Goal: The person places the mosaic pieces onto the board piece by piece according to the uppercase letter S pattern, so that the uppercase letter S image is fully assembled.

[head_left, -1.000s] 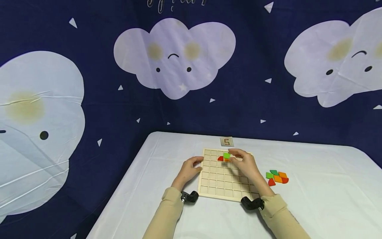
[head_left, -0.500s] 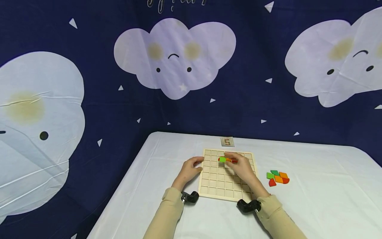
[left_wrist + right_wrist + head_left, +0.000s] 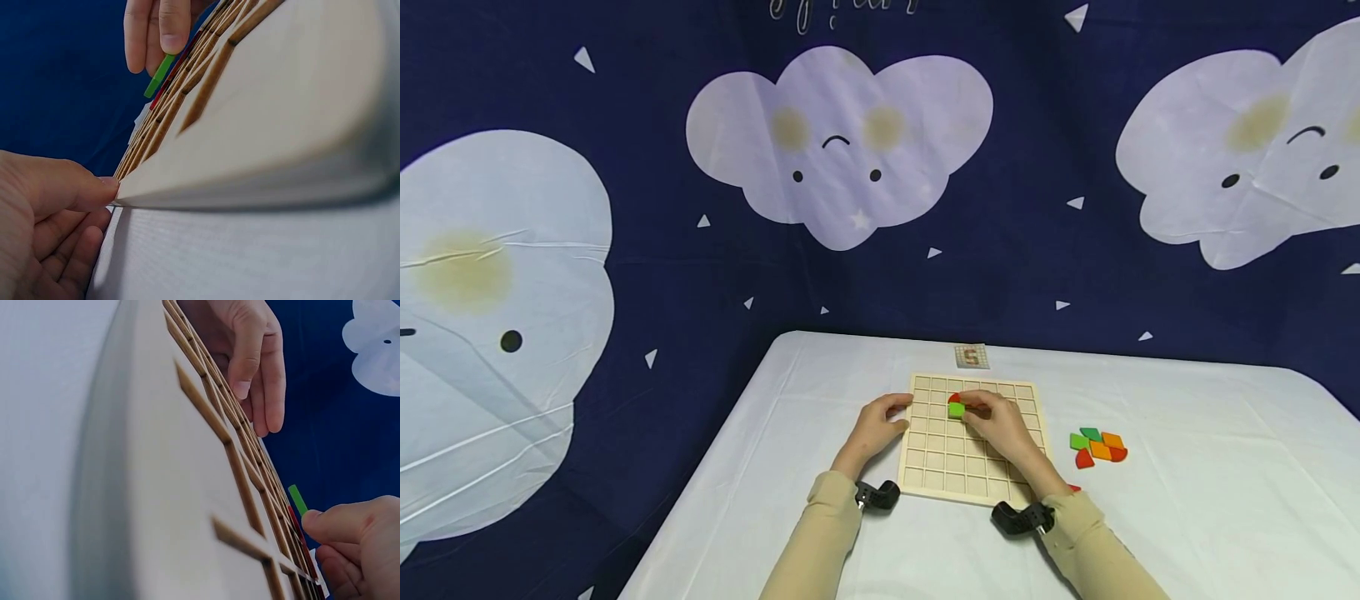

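My right hand (image 3: 1000,423) pinches a green square tile (image 3: 956,411) between thumb and fingers, over the upper part of a pale wooden grid board (image 3: 934,460). In the right wrist view the green tile (image 3: 298,500) stands tilted, close to the grid. A red rounded tile (image 3: 954,398) lies in a cell just behind it; my fingers cover the cells to its right. At the board's left edge rests my left hand (image 3: 872,425), thumb and forefinger touching the rim. In the left wrist view its thumb (image 3: 94,190) lies against the edge, other fingers loosely bent below.
Right of the board lies a group of loose tiles: green (image 3: 1079,442), orange (image 3: 1101,451) and red (image 3: 1084,459). Another red piece (image 3: 1075,488) peeks out beside my right sleeve. Behind the board is a small patterned card (image 3: 972,357). A white cloth (image 3: 1195,500) covers the table.
My right hand has carried the green tile leftward and toward me, from above the orange piece to just in front of the red one. The left hand has stayed in place.
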### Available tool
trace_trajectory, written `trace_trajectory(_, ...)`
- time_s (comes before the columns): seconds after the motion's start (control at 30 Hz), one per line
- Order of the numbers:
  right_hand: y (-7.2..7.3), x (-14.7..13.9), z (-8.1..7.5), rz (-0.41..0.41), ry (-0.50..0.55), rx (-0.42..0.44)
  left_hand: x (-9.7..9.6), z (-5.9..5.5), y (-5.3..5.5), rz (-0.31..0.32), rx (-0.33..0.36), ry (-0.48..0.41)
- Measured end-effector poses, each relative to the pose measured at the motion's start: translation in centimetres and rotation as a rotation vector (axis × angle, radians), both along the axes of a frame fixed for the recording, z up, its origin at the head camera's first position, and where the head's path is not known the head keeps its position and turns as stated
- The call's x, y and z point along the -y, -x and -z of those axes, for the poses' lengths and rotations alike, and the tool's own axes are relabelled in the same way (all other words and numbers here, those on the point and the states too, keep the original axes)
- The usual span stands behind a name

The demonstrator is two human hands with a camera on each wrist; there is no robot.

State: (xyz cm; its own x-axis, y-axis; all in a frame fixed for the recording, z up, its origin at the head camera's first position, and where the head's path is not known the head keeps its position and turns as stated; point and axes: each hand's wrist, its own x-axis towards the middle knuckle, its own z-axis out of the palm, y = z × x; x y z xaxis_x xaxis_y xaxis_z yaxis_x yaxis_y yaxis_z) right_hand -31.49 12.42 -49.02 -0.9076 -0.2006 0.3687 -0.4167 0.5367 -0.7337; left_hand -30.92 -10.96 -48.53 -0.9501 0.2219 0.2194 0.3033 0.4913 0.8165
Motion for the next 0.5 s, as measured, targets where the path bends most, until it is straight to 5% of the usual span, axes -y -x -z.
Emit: trace_trajectory(0.5, 0.13, 0.16, 0.23, 0.014, -0.057, -0.062, -0.02, -0.05, 0.01, -0.005, -0.001, 0.011)
